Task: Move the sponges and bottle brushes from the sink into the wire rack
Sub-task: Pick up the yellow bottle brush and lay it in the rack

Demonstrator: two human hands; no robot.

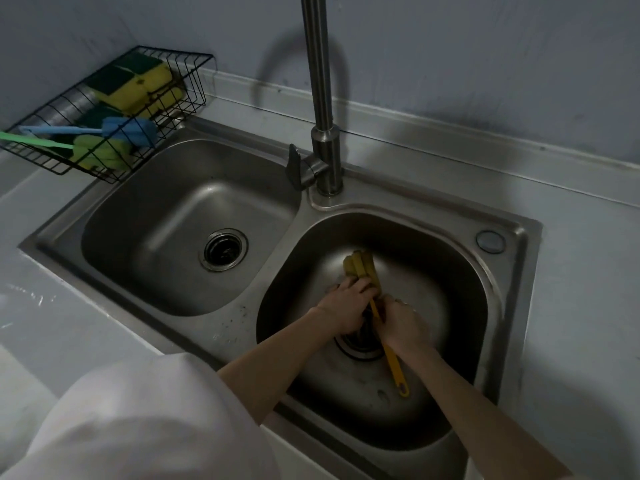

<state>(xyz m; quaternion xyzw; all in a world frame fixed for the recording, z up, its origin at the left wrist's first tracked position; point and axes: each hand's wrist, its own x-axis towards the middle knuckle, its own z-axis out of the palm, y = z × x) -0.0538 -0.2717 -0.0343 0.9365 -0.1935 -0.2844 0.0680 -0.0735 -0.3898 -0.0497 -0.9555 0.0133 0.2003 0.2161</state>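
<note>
Yellow bottle brush [366,271] lies in the right basin of the steel sink [516,237], over the drain. Left hand [348,306] is closed around its sponge head, and right hand [401,325] is curled over the thin handle. Wet plastic could slip during the long carry across the empty left basin, or the handle could snag the faucet [320,98]. Wire rack [194,81] on the grey counter [588,271], already crowded with sponges [138,84] and two brushes, leaves little room. Dim room, blue-grey wall.
</note>
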